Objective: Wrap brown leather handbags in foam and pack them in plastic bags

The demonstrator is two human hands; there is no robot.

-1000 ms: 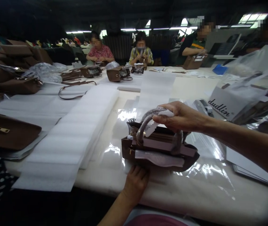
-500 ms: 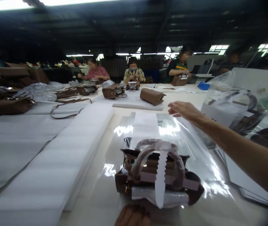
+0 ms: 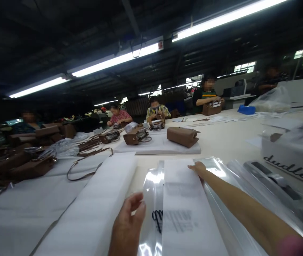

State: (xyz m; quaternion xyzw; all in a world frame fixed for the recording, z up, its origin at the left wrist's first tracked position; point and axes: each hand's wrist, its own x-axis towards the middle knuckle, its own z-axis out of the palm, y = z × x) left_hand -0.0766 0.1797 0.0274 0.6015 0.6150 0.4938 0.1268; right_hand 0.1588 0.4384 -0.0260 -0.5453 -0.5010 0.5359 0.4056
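Note:
A long white strip of paper or foam (image 3: 182, 192) lies before me on a clear plastic bag (image 3: 151, 188) with black script lettering. My right hand (image 3: 199, 169) is at the strip's far right edge, with its fingers closed over that edge; whether the plastic is caught too I cannot tell. To the strip's left, my left hand (image 3: 126, 224) hovers with fingers curved, thumb and forefinger apart and nothing between them. Faint grey print shows through the strip.
A stack of white foam sheets (image 3: 92, 199) lies left. Brown handbags (image 3: 182, 136) stand beyond, with more piled (image 3: 34, 167) at far left. At right is a white box-like package (image 3: 292, 153) with black script. Co-workers (image 3: 210, 97) sit across the table (image 3: 228, 135).
The view has tilted up. The brown handbag with wrapped handles is out of view. My right hand has come down onto the strip, and my left hand has risen beside it, fingers parted.

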